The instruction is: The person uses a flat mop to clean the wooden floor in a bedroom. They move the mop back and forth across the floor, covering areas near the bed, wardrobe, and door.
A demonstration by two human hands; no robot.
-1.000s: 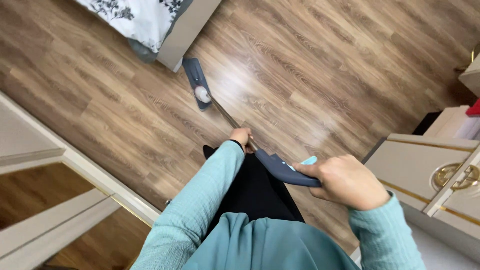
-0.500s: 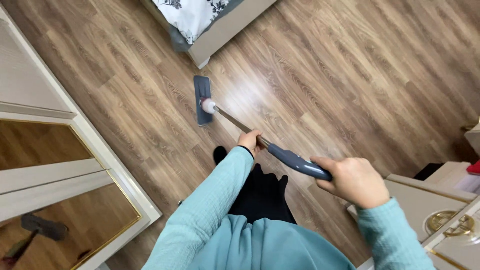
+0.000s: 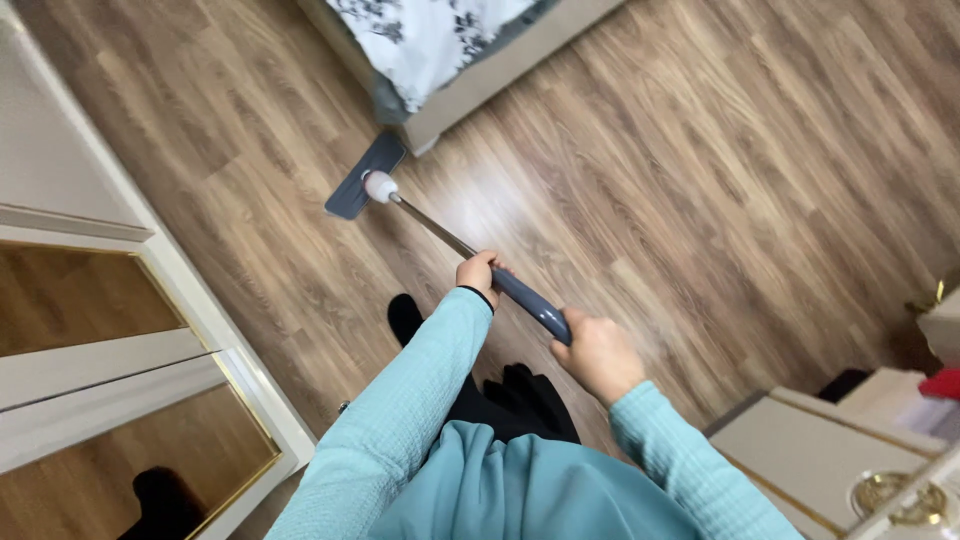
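- In the head view, we see the mop head turned since half a second ago: then it lay lengthwise out on the floor, now it sits slanted, its far end almost under the corner of the bed.
- The left hand is clenched around the metal shaft just where the grey handle begins, much as before.
- The right hand grasps the near end of the handle; it has drawn in toward the body and sits closer to the left hand than it did (earlier the two were well apart along the handle).
- The pole now runs steeper, from the hands near the middle up and left to the white joint on the mop head.
- The wooden floor has brown planks running on a slant, with a pale glare to the right of the mop.
- On the left stands a cream wardrobe with gold-edged mirrored panels; a dark reflection shows in the nearest panel.
- At near right we see a cream dresser with a gold handle, and a red thing beyond it.
- The bed carries a white cover with a dark floral print.
- A dark-socked foot rests on the floor below the left arm.
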